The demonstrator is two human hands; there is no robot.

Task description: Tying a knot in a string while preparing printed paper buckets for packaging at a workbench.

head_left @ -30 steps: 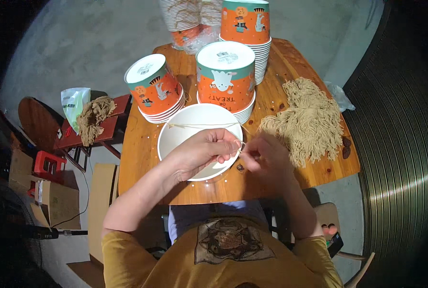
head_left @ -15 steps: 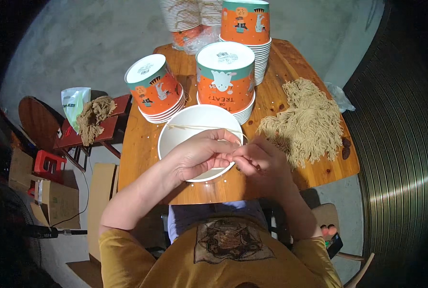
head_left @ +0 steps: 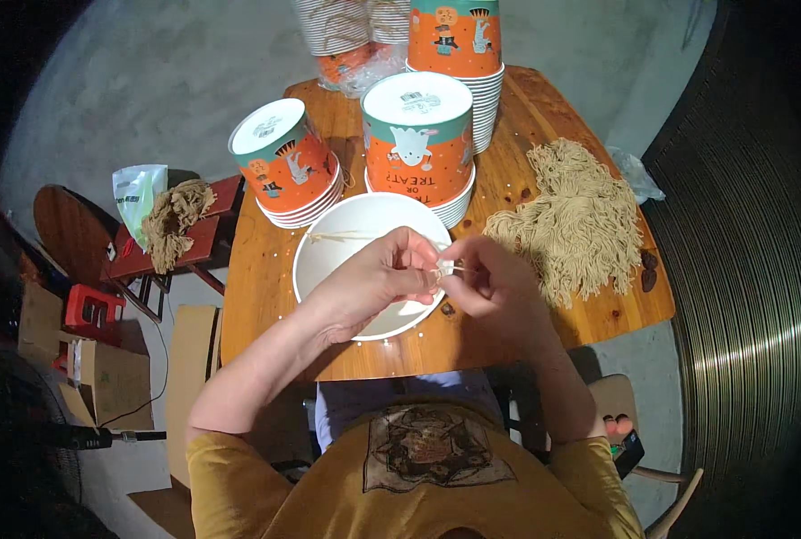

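A white paper bucket (head_left: 333,247) stands open at the near middle of the wooden table (head_left: 256,296), with a tan string (head_left: 337,236) stretched across its mouth. My left hand (head_left: 378,278) reaches over the bucket's rim and pinches the string at the right side. My right hand (head_left: 495,283) meets it there, fingertips pinching the same string end. A pile of tan string pieces (head_left: 575,216) lies on the table just right of my hands.
Stacks of orange and teal printed buckets (head_left: 418,144) stand upside down behind the white one, another stack (head_left: 283,166) tilts at the left. A small red stool (head_left: 212,238) left of the table carries more string and a plastic bag. Cardboard boxes lie on the floor at left.
My two hands came together at the bucket's right rim; the right hand moved left to meet the left hand's fingertips on the string.
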